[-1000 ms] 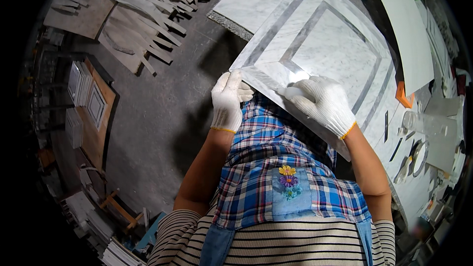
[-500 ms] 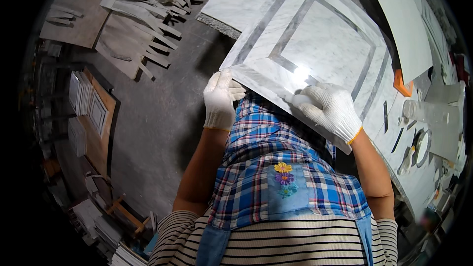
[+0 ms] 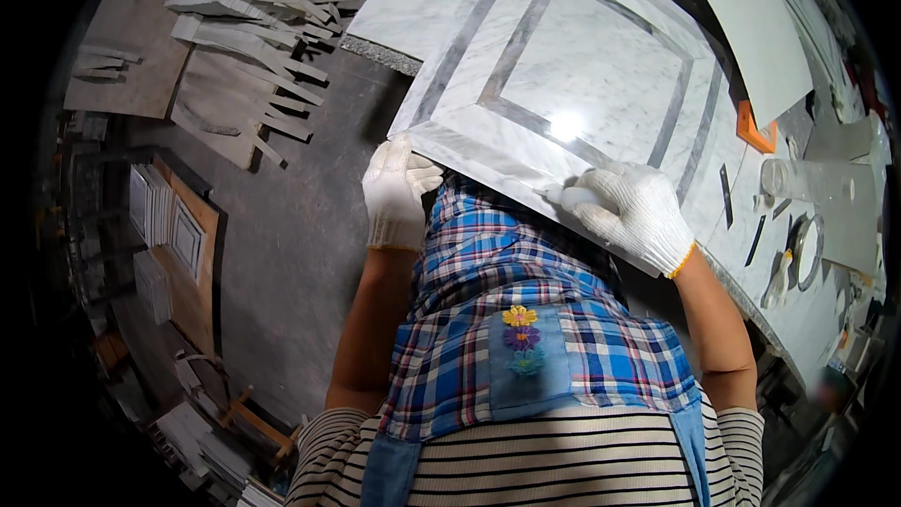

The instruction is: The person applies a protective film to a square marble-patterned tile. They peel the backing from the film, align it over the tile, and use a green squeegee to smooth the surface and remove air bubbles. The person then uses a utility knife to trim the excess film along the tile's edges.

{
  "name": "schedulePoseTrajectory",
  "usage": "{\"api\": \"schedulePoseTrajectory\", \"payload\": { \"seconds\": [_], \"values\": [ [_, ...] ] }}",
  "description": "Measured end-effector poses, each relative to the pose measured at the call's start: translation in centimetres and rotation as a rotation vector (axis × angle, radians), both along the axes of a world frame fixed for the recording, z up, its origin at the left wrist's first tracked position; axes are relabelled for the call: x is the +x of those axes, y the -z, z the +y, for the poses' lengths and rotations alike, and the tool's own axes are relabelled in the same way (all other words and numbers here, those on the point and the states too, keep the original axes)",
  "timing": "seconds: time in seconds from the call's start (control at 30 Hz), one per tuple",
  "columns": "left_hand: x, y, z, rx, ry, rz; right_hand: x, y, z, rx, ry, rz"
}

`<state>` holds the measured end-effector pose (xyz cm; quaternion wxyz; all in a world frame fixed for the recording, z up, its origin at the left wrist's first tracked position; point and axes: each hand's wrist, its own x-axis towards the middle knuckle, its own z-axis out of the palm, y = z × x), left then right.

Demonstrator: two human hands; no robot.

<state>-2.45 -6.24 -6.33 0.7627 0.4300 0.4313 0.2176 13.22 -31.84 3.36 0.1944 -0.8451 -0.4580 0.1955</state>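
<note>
Centre frame, my left hand (image 3: 399,192) is clamped on the marble panel's (image 3: 582,66) near corner and my right hand (image 3: 631,214) is gripping its lower edge, probably to keep the slab steady on the counter (image 3: 798,319).

Bright overhead light leaves a glare spot on the marble slab (image 3: 563,84); fisheye edges bend and darken.

Cut stone strips (image 3: 253,9) piled on grey floor (image 3: 282,253); framed panels (image 3: 174,235) at left; orange tool (image 3: 755,131), possibly a square; white sheet (image 3: 751,28).
</note>
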Motion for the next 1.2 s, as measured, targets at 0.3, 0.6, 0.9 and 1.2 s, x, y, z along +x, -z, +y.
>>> {"api": "schedulePoseTrajectory", "payload": {
  "seconds": [0.3,0.6,0.9,1.2],
  "values": [
    [0.1,-0.1,-0.1,0.010,0.027,-0.033,-0.2,0.8,-2.9,0.030,0.016,-0.054],
    [0.1,0.2,0.3,-0.051,0.030,-0.042,-0.4,0.6,-5.3,0.004,0.045,-0.056],
    [0.1,0.8,0.9,-0.059,0.019,-0.007,-0.7,0.2,-7.4,-0.049,0.112,0.032],
    [0.2,0.8,1.0,-0.050,0.011,0.029,-0.6,0.1,-10.0,-0.063,0.151,0.021]
  ]
}}
